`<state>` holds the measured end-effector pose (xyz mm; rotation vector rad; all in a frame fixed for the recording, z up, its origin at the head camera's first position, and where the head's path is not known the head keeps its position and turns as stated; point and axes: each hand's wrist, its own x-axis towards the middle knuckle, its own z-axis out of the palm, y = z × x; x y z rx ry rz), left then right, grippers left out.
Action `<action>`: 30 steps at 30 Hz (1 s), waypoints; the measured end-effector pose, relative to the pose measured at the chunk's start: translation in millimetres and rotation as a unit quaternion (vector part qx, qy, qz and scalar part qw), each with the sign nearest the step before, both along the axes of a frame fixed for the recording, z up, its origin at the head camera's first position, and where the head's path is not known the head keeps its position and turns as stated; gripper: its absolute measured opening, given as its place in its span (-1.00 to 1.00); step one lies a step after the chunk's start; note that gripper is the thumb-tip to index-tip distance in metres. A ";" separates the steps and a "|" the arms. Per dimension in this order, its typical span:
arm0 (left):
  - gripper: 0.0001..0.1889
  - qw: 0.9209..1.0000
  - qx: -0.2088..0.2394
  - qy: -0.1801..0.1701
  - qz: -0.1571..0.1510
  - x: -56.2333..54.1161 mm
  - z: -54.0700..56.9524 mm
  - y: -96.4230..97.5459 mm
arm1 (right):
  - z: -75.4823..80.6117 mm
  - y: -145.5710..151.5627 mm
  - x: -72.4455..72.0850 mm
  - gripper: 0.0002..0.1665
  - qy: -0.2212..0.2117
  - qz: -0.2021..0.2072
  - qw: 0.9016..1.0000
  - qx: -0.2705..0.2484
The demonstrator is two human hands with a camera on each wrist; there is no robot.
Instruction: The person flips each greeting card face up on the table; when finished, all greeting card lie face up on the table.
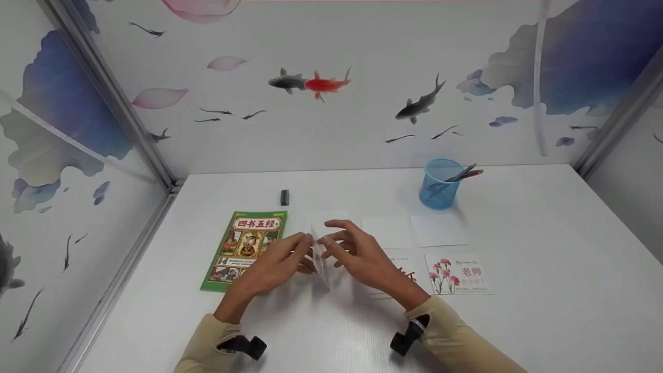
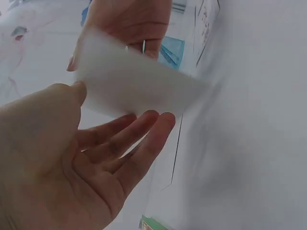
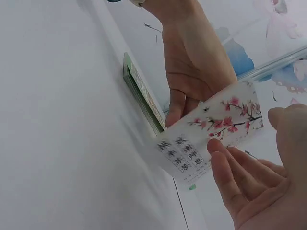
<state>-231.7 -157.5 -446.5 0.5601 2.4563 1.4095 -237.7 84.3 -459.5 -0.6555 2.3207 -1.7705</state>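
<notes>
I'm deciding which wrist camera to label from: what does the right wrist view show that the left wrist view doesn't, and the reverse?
Only the right wrist view shows the printed face of the card, with pink blossoms and dark characters.

Only the left wrist view shows the card's pale other side, blurred, and the blue cup.

Both show the card, the left hand, the right hand, part of the green book and the white tabletop.

Thin white card (image 3: 204, 133), pink blossoms plus dark characters on its right-facing side, left side looks plain. It's up on edge mid-scene, left hand (image 1: 277, 265) pinching it, right hand (image 1: 365, 259) against the print.
</notes>
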 end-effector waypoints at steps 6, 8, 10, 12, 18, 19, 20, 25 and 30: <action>-0.56 1.000 0.016 -0.018 0.000 -1.4 0.4 -9.6 | 1.9 1.3 0.2 -0.53 0.075 -0.003 0.996 0.052; -0.60 1.000 0.016 -0.018 -0.012 -3.2 -1.6 -12.6 | 1.1 3.1 0.5 -0.49 0.109 -0.008 0.991 0.079; -0.58 0.999 0.025 -0.029 -0.025 -5.2 -3.6 -14.7 | 0.4 4.6 1.0 -0.45 0.125 -0.005 0.987 0.098; -0.55 0.998 0.036 -0.042 -0.029 -7.1 -5.8 -16.3 | -0.1 5.5 1.6 -0.44 0.125 -0.002 0.985 0.117; -0.32 0.993 0.096 -0.073 0.010 -11.0 -6.7 -18.7 | -1.8 5.5 0.6 -0.40 0.079 -0.046 0.988 0.128; -0.30 0.991 0.109 -0.074 0.014 -11.5 -6.8 -19.2 | -2.1 5.6 0.4 -0.36 0.064 -0.050 0.989 0.123; -0.29 0.990 0.123 -0.073 0.015 -12.0 -7.2 -19.5 | -2.2 5.5 0.4 -0.31 0.048 -0.052 0.990 0.118; -0.40 0.989 0.134 -0.054 0.010 -11.9 -9.5 -18.2 | -1.1 5.2 1.2 -0.16 0.036 -0.040 0.993 0.104; -0.51 0.999 0.030 0.011 -0.024 -8.3 -12.0 -12.7 | 1.4 5.4 0.6 -0.10 0.107 -0.013 0.990 0.091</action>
